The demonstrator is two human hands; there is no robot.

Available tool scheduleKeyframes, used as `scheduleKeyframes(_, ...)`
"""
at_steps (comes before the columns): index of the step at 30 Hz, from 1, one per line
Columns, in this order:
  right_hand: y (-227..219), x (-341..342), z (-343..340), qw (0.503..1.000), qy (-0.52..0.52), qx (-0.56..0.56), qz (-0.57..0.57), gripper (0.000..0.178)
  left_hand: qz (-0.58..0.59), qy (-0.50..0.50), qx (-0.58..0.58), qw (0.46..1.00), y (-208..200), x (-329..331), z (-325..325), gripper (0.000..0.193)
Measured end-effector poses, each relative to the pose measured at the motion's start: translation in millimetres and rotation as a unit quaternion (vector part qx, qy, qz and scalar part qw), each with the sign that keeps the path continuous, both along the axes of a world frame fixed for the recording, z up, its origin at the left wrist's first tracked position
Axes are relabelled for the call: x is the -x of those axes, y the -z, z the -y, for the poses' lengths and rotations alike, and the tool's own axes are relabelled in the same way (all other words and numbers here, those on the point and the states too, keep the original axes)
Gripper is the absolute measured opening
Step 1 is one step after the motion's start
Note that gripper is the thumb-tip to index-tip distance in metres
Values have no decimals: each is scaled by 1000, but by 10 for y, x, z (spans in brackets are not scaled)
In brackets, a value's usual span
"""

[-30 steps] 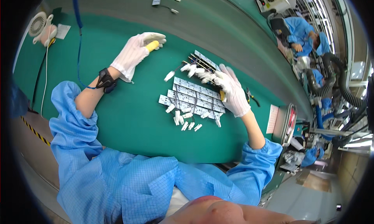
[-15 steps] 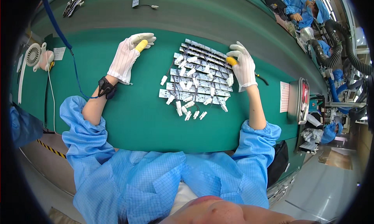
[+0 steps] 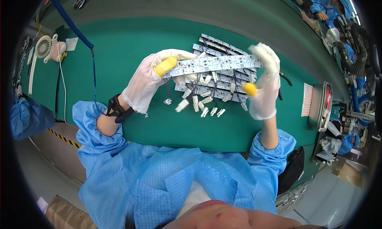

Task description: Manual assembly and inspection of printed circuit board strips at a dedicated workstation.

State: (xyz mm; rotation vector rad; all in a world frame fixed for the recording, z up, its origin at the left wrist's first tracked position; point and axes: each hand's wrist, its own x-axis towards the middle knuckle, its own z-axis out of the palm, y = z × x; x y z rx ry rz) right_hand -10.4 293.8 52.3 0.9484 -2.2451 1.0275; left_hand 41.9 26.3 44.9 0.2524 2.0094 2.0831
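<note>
A long white circuit board strip [image 3: 217,63] is held up over the stacked boards, tilted slightly with its right end higher. My left hand [image 3: 153,75], in a white glove with a yellow thumb cover, grips the strip's left end, thumb in front and fingers behind. At the other end is my right hand [image 3: 266,79], gloved alike and partly blurred. Its fingers touch or pass behind the strip's tip, while its yellow-covered thumb is spread well away below. Underneath lie several similar circuit board strips [image 3: 215,92] in overlapping rows, with dark wires and white connectors [image 3: 196,103] toward me.
Black-handled pliers [image 3: 285,79] lie partly behind my right hand. A printed sheet [image 3: 307,99] and a metal tray [image 3: 324,105] are at the right. A small fan [image 3: 43,47] stands at the left, where a blue coiled cord [image 3: 71,20] hangs. A co-worker [image 3: 322,8] sits far right.
My left hand has moved right and taken hold of a circuit board strip, now raised off the rows. My right hand has turned to the strip's right end. The view has shifted slightly.
</note>
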Motion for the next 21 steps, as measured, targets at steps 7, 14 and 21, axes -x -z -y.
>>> scheduleKeyframes(7, -131, -172, -44, 839, -25, 225, 495, 49, -103, -12, 39, 994, 9, 27, 126, 54)
scheduleKeyframes(14, 3, -103, -95, 856, -22, 312, 412, 36, -130, -47, -50, 989, 154, -37, 103, 58)
scheduleKeyframes(21, -109, -141, -73, 834, -94, 334, 430, 38, -267, -76, 131, 952, 171, -35, 235, 48)
